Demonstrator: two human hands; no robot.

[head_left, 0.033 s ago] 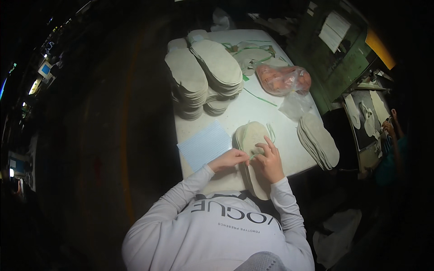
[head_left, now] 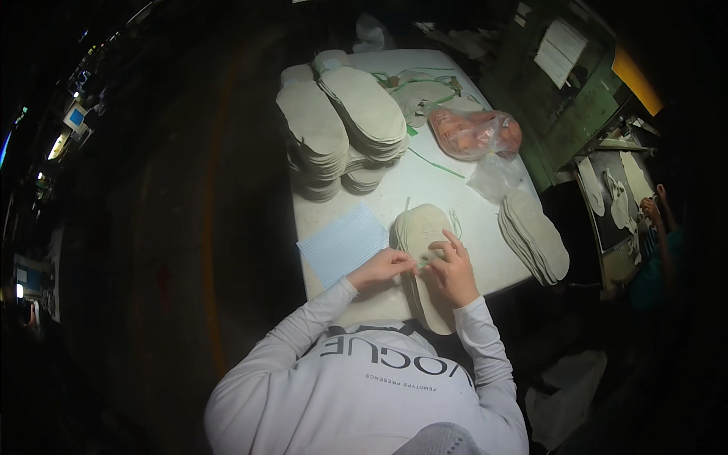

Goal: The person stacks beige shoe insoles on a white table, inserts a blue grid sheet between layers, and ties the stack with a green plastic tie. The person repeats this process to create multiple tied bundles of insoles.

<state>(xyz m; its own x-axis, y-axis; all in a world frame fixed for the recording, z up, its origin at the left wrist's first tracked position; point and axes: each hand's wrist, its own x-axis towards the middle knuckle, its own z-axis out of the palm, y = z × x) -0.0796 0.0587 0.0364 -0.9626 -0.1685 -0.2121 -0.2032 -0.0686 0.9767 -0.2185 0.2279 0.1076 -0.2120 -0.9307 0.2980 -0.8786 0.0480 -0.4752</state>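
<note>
A stack of pale grey insole-shaped pieces (head_left: 426, 224) lies in front of me at the table's near edge. A thin green string (head_left: 421, 265) crosses it, and loose string ends show beside its far half. My left hand (head_left: 384, 268) is closed in a pinch at the left side of the stack, on the string. Over the stack's right side, my right hand (head_left: 453, 271) pinches the string with some fingers raised. The two hands are close together. Their fingertips hide the exact shape of the string between them.
Tall stacks of similar pieces (head_left: 311, 121) stand at the table's far left. A light blue sheet (head_left: 345, 241) lies left of my hands. Farther right are a clear bag of orange things (head_left: 476, 135) and another stack (head_left: 533, 236). Another person's hand (head_left: 651, 211) works at the right.
The string across the stack has shifted, and one loose end now sticks up at the stack's far left. Both hands stay almost in place.
</note>
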